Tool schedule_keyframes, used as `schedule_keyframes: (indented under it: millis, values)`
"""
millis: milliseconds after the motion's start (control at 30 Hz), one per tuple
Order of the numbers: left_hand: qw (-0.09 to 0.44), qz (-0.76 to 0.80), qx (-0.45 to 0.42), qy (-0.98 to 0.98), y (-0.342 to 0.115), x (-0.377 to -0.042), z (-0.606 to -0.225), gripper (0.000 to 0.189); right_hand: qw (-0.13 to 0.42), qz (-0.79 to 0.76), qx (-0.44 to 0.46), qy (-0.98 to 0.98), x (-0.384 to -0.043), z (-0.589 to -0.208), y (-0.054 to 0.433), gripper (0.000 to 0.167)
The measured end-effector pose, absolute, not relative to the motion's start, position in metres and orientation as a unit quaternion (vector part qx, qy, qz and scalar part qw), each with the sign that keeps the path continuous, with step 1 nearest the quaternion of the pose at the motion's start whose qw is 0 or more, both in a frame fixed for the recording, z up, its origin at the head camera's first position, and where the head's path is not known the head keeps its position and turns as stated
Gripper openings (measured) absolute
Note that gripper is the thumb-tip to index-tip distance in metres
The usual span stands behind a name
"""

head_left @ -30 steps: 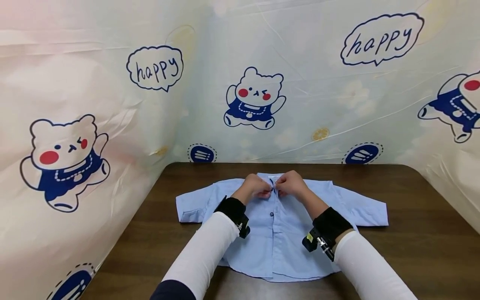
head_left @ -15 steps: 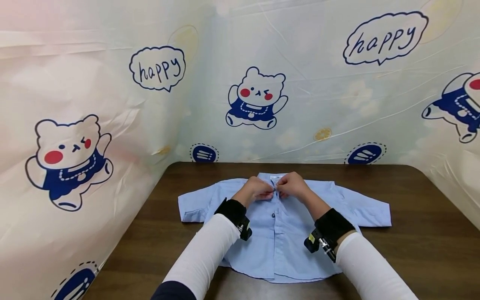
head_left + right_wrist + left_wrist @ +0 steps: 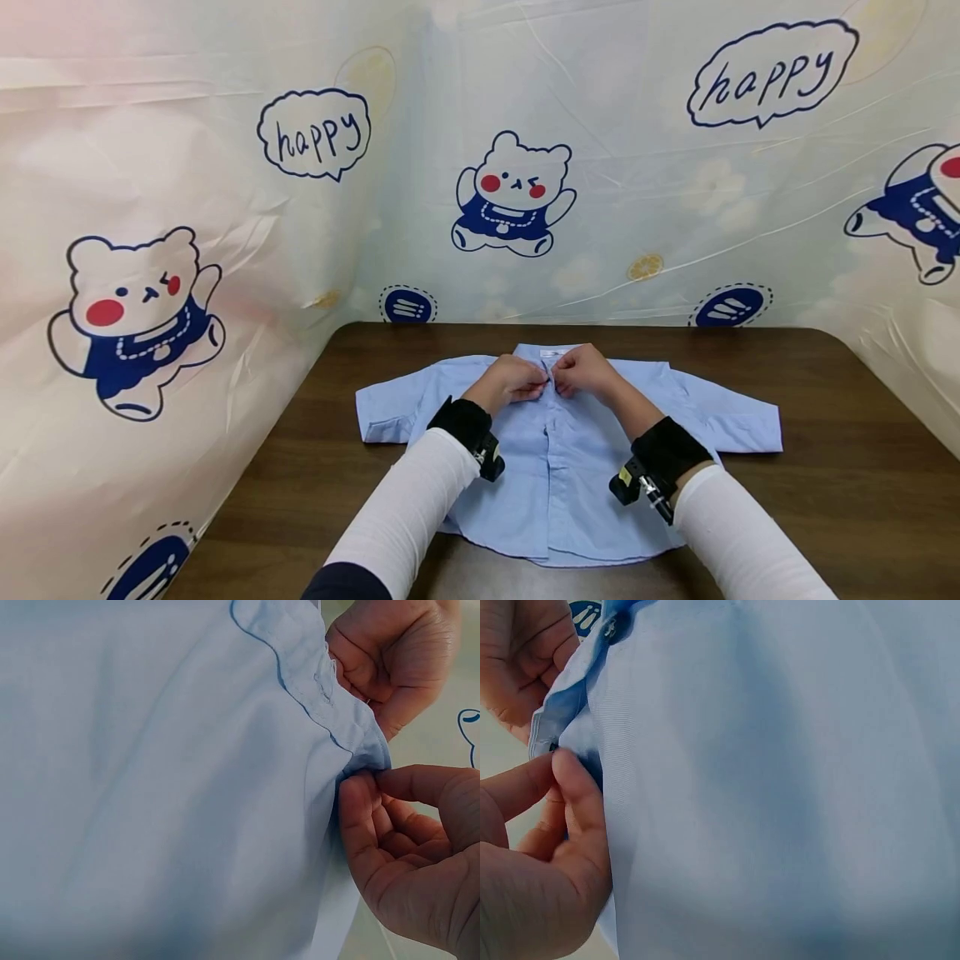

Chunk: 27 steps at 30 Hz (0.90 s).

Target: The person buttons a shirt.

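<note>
A light blue short-sleeved shirt (image 3: 502,492) lies front up on the table, collar at the far side. Just below the collar, my left hand (image 3: 513,379) and right hand (image 3: 585,371) meet at the front opening. In the left wrist view, my left thumb and finger pinch the placket edge at a small dark button (image 3: 553,748), mostly covered by the fingertips. A second button (image 3: 611,630) shows on the placket. In the right wrist view, my right thumb and finger pinch the other placket (image 3: 322,694), whose edge is folded; what lies between the fingertips is hidden.
The brown wooden table (image 3: 840,500) extends around the shirt on both sides. Behind it hangs a pale curtain (image 3: 637,192) printed with bears and speech bubbles. Black straps with small cameras (image 3: 491,458) sit on both wrists.
The left hand has moved slightly right, closing the gap to the right hand. More of the collar label shows. The lower front button, visible earlier, is now mostly lost in the cloth folds.
</note>
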State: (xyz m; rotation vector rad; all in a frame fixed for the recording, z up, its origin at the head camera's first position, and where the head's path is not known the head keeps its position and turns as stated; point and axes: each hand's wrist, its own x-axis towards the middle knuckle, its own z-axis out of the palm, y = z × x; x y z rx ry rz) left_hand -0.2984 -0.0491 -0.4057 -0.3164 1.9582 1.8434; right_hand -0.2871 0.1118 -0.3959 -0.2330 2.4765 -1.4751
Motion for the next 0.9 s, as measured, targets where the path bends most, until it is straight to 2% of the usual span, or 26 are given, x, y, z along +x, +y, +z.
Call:
schedule_keyframes:
  millis: [233,433,667,900]
  values:
    - [0.211,0.679,-0.129,0.691,-0.0501,-0.2969,-0.405,0.003,0.119,-0.511,-0.077,0.848,-0.2878,-0.4004,0.11,0.009]
    - [0.217,0.678,-0.14,0.688,-0.0493,-0.297,-0.4042,0.016,0.115,-0.516,-0.08,0.845,-0.2875,-0.4013,0.1088,0.009]
    - [0.203,0.679,-0.13,0.693,-0.0487,-0.2966,-0.4057,0.01,0.119,-0.506,-0.078,0.851,-0.287,-0.3995,0.1091,0.007]
    - [0.19,0.682,-0.116,0.696,-0.0485,-0.2924,-0.4039,0.014,0.123,-0.502,-0.07,0.853,-0.2883,-0.3991,0.1101,0.009]
